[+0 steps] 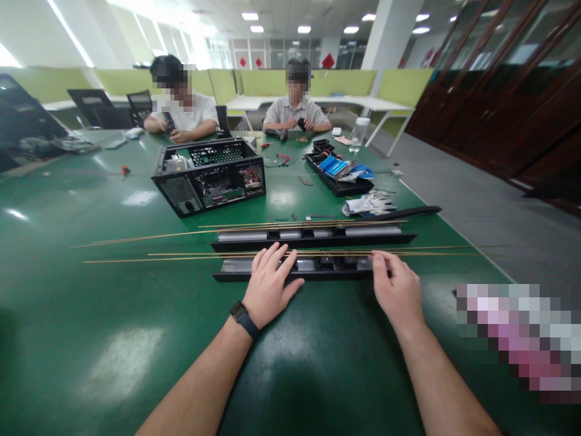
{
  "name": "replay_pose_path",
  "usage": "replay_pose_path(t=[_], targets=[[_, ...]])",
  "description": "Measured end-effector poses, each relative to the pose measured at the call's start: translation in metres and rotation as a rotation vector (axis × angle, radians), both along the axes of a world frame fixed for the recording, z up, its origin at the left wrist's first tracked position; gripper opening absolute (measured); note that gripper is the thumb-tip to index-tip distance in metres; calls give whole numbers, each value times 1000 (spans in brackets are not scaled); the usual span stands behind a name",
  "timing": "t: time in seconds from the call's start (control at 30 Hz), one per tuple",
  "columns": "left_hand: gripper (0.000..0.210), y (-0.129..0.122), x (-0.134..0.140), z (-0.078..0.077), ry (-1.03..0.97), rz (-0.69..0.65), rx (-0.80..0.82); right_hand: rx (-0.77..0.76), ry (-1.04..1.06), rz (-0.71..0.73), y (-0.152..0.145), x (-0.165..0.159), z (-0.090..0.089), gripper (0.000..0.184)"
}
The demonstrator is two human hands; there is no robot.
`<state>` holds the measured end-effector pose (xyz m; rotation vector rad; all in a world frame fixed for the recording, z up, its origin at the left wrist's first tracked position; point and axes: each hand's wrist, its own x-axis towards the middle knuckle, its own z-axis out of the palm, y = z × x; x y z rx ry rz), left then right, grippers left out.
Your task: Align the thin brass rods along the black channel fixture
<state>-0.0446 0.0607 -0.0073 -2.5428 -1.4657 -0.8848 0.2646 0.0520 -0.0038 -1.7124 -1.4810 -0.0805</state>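
Observation:
A long black channel (pixel 333 276) with a grey inner strip lies crosswise on the green table, several small black blocks sitting in it. Thin brass-coloured rods (pixel 181 259) run along its top and stick out past both ends. My left hand (pixel 271 283) rests flat over the channel's left part, fingers spread, a dark watch on the wrist. My right hand (pixel 396 287) pinches at the rods near the channel's right end; its fingertips partly hide what they hold. Just beyond lies a second, similar channel (pixel 313 240) with more rods over it.
An open black computer case (pixel 209 184) stands behind the channels. To the right are a black tray (pixel 347 186) with blue parts, white gloves (pixel 370 204) and a black strip (pixel 403 212). A clear jug (pixel 359 136) stands farther back. Two people sit across the table, handling dark objects.

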Motion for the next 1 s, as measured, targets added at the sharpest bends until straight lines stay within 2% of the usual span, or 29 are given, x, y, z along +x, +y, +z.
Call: replay_pose_path(t=[0.1,0.3,0.53,0.73,0.9,1.0], targets=[[57,0,0,0,-5,1,-5,-2,-16,39,-1,-3,1,45],[57,0,-1,-1,-2,-4,5,-47,-5,-70,-1,1,1,46],[57,-1,0,-1,-3,-3,13,-15,-35,14,0,-2,0,45],[58,0,1,-1,-23,-12,16,-33,-8,-65,0,2,2,46],[59,0,1,0,-25,-13,-3,-35,-39,14,0,0,4,48],[60,0,1,0,-28,-11,-4,-48,-60,-63,1,4,3,53]])
